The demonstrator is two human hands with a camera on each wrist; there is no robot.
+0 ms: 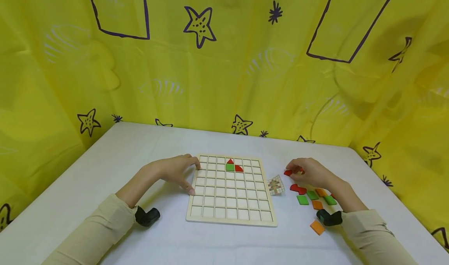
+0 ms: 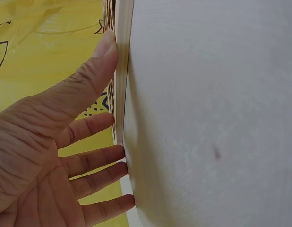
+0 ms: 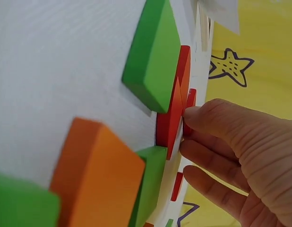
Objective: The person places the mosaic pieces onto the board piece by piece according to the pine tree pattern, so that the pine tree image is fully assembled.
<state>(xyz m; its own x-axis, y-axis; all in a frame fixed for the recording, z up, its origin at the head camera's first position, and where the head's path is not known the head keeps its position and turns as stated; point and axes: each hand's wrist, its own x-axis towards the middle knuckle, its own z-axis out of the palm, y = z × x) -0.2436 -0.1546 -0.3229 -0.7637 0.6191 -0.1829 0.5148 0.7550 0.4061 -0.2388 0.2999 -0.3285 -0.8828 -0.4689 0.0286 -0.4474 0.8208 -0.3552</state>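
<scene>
A wooden grid board [image 1: 231, 222] lies on the white table, with a red triangle [image 1: 230, 161], a green square [image 1: 229, 167] and a red quarter-round piece [image 1: 239, 168] in its upper cells. Along its left edge, my left hand [image 1: 177, 172] rests with thumb and fingers spread. The left wrist view shows the thumb [image 2: 106, 45] against the board's side and the other fingers stretched out. Right of the board, my right hand [image 1: 310, 172] pinches a red piece [image 1: 288, 173] at its fingertips. In the right wrist view its thumb [image 3: 195, 116] is on that red piece.
Below the right hand lie loose red pieces [image 1: 298, 189], green squares [image 1: 303, 200] and orange squares [image 1: 317, 228]. A small pattern card [image 1: 276, 185] sits against the board's right edge. Yellow patterned curtain [image 1: 224, 82] surrounds the table's back and sides.
</scene>
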